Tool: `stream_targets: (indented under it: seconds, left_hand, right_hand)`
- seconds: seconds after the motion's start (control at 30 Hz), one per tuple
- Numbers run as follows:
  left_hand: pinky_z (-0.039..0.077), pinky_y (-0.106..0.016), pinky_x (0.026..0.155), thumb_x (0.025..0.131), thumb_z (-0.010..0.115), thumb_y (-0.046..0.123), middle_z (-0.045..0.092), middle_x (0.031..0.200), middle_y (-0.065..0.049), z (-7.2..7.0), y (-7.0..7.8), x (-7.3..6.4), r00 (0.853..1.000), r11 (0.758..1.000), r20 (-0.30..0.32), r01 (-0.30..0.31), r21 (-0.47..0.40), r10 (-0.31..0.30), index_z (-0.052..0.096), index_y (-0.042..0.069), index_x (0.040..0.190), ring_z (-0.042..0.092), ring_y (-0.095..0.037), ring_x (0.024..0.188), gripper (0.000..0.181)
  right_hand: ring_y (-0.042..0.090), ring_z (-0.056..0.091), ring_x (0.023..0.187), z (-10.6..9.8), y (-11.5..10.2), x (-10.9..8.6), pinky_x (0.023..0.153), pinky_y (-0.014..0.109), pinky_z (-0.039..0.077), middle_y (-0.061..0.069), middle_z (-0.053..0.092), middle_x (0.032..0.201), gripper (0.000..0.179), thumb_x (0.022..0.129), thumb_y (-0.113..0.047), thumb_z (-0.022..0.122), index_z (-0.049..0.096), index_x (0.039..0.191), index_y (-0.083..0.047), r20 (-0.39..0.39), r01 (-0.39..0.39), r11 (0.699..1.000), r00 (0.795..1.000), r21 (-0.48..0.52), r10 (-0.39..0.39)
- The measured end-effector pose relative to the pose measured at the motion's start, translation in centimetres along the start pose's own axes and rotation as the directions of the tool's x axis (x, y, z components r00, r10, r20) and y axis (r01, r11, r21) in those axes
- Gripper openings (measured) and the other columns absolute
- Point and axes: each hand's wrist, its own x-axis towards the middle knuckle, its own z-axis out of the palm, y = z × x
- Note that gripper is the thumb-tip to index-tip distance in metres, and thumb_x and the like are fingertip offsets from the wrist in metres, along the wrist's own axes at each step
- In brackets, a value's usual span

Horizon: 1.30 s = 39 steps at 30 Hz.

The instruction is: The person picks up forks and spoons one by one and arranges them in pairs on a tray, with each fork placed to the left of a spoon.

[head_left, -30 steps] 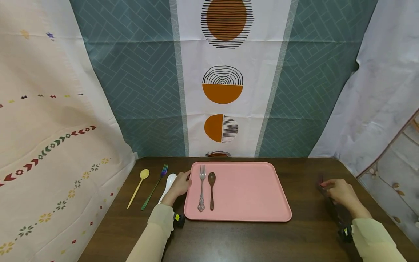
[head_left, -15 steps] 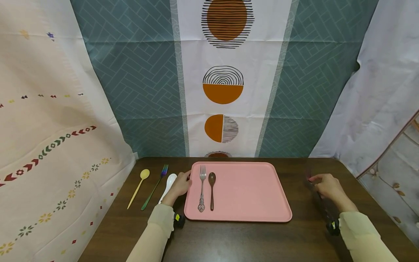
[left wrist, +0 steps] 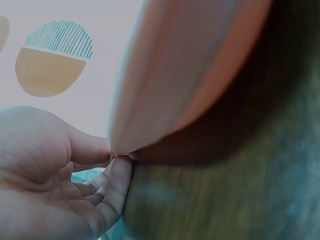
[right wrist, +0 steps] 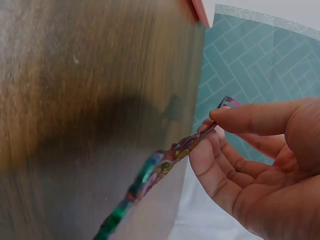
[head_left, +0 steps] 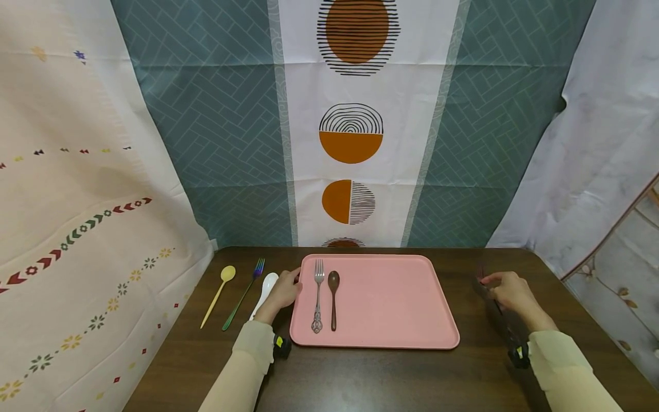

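My left hand (head_left: 284,289) is at the left edge of the pink tray (head_left: 391,303), its thumb and fingertip pinching the rim (left wrist: 122,135). On the tray lie a silver fork (head_left: 317,297) with an ornate handle and a dark brown spoon (head_left: 333,300), side by side near the left end. Right of the tray, my right hand (head_left: 515,292) pinches a dark, iridescent fork (right wrist: 165,162) between thumb and fingers. Its tines point away from me in the head view. The twisted handle runs back under the wrist, over the table.
Left of the tray on the brown table (head_left: 381,383) lie a yellow spoon (head_left: 218,294), a rainbow fork (head_left: 244,294) and a white spoon (head_left: 266,289), partly behind my left hand. A patterned curtain (head_left: 355,143) hangs at the table's back edge.
My right hand has moved left, closer to the tray, carrying the fork; it slows in the last half second. The left hand and the tray stay where they were.
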Motion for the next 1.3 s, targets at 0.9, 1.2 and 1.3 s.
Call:
stream_targets:
  seconds: [0.9,1.2,1.3]
  left_hand:
    - [0.046,-0.057,0.101,0.101,0.053,0.003,0.056,0.129,-0.027,0.2,0.0,0.1,0.999,0.999,0.005,0.048,-0.001,-0.048,0.047,-0.006,0.152,0.051,-0.038,0.117,0.051]
    - [0.050,-0.055,0.096,0.101,0.053,0.000,0.059,0.124,-0.027,0.0,0.2,-0.1,1.000,1.000,0.003,0.025,-0.012,-0.025,0.049,-0.007,0.150,0.057,-0.038,0.108,0.050]
    - [0.051,-0.052,0.092,0.101,0.053,-0.001,0.059,0.120,-0.026,0.0,0.2,-0.2,1.000,1.000,0.002,0.020,-0.014,-0.020,0.049,-0.007,0.150,0.057,-0.036,0.104,0.049]
  right_hand:
    - [0.015,0.053,0.049,1.0,-3.3,0.9,0.050,0.033,0.045,0.000,0.060,0.067,0.036,0.079,0.001,0.064,0.071,0.114,0.008,0.015,0.093,0.996,0.996,-0.013,-0.092]
    - [0.017,0.058,0.060,1.1,-4.8,1.0,0.055,0.035,0.047,0.009,0.071,0.078,0.035,0.077,0.003,0.066,0.072,0.112,0.008,0.015,0.126,0.992,0.992,-0.019,-0.126]
    - [0.019,0.060,0.065,1.3,-5.4,1.1,0.057,0.036,0.047,0.012,0.073,0.082,0.035,0.078,0.003,0.067,0.073,0.112,0.007,0.020,0.135,0.990,0.991,-0.030,-0.134]
